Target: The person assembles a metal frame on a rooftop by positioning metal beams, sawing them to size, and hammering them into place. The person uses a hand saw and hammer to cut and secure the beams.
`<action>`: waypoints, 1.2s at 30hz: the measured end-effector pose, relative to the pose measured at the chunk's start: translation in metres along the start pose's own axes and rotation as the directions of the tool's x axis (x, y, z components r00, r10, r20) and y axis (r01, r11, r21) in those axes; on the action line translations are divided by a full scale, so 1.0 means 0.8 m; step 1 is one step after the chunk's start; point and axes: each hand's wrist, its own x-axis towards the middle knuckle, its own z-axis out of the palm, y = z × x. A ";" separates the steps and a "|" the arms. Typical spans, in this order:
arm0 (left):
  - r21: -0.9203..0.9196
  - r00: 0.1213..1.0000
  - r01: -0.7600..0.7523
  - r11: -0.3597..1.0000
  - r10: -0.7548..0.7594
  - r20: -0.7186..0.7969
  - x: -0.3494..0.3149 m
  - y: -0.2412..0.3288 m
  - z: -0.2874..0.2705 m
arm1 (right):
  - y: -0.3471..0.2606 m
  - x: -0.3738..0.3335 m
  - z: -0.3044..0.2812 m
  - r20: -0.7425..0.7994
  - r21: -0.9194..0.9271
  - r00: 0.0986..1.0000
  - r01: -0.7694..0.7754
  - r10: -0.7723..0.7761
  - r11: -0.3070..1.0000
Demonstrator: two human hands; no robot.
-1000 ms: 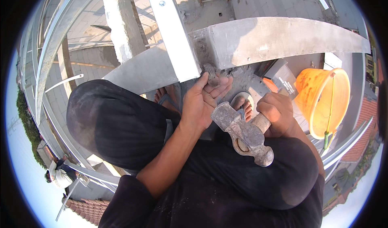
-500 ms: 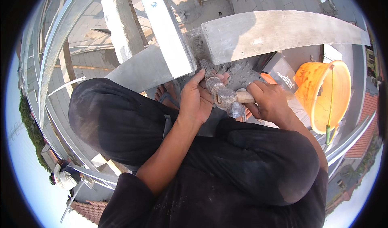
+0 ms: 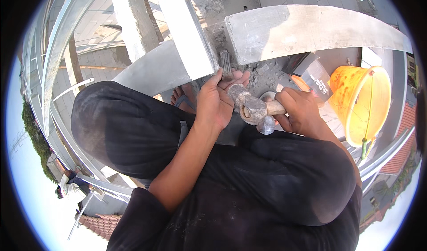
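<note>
My right hand is closed around the wooden handle of a ball-peen hammer. Its worn grey head is turned with the round ball toward me. Just beyond the hammer's flat face, a short ribbed grey metal piece points away from me into the gap between a white metal beam and a grey panel. My left hand pinches around the near end of this piece, thumb on the left and fingertips on the right. The hammer head hides part of those fingers, and whether it touches the piece is unclear.
Grey rubble lies in the gap beyond my hands. An orange bucket with a cord stands tilted at the right, beside a grey box. Metal rails curve along the left. Far off at lower left, another person is on the structure.
The hammer head has shifted slightly toward me and to the right. More of the ribbed metal piece now shows beyond my left hand. Both hands keep their grips.
</note>
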 end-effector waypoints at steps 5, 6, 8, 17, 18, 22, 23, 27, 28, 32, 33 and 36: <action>-0.015 0.997 0.011 1.000 -0.010 0.079 -0.019 -0.018 0.001 | -0.006 0.008 -0.017 -0.177 0.134 0.984 -0.009 0.033 0.991; -0.034 0.996 0.040 0.999 -0.038 0.081 -0.025 -0.016 0.009 | -0.001 0.003 -0.017 -0.195 0.119 0.978 -0.044 0.067 0.992; -0.046 0.994 0.050 0.998 -0.045 0.099 -0.024 -0.015 0.004 | 0.003 -0.002 -0.016 -0.226 0.134 0.968 -0.084 0.113 0.987; -0.035 0.989 0.030 0.999 -0.024 0.147 -0.036 -0.008 -0.016 | -0.011 -0.002 -0.025 -0.248 0.136 0.952 -0.148 0.178 0.980; -0.049 0.989 0.033 0.998 -0.026 0.145 -0.036 -0.006 -0.011 | -0.017 0.003 -0.029 -0.241 0.107 0.954 -0.159 0.181 0.981; -0.016 0.994 0.060 0.998 -0.058 0.091 -0.038 -0.004 0.008 | -0.016 -0.002 -0.018 -0.285 0.178 0.938 -0.149 0.196 0.973; 0.005 0.993 0.059 0.998 -0.059 0.101 -0.043 -0.005 0.004 | -0.012 -0.006 -0.018 -0.276 0.169 0.940 -0.157 0.199 0.973; 0.029 0.988 -0.048 0.998 0.043 0.145 -0.042 -0.006 -0.017 | -0.012 -0.008 -0.019 -0.249 0.123 0.937 -0.221 0.245 0.968; 0.009 0.988 -0.024 1.000 0.022 0.154 -0.037 -0.003 -0.019 | -0.012 -0.010 -0.022 -0.221 0.097 0.937 -0.255 0.271 0.962; -0.014 0.976 0.010 1.000 -0.007 0.217 -0.020 -0.003 -0.010 | -0.010 -0.024 -0.019 -0.235 0.245 0.887 -0.342 0.398 0.907; -0.013 0.979 -0.005 1.000 0.007 0.205 -0.018 -0.005 -0.007 | -0.011 -0.025 -0.019 -0.234 0.258 0.886 -0.341 0.401 0.904; -0.048 0.986 -0.003 0.999 0.011 0.167 -0.014 0.002 -0.001 | -0.010 -0.023 -0.021 -0.237 0.281 0.887 -0.327 0.395 0.902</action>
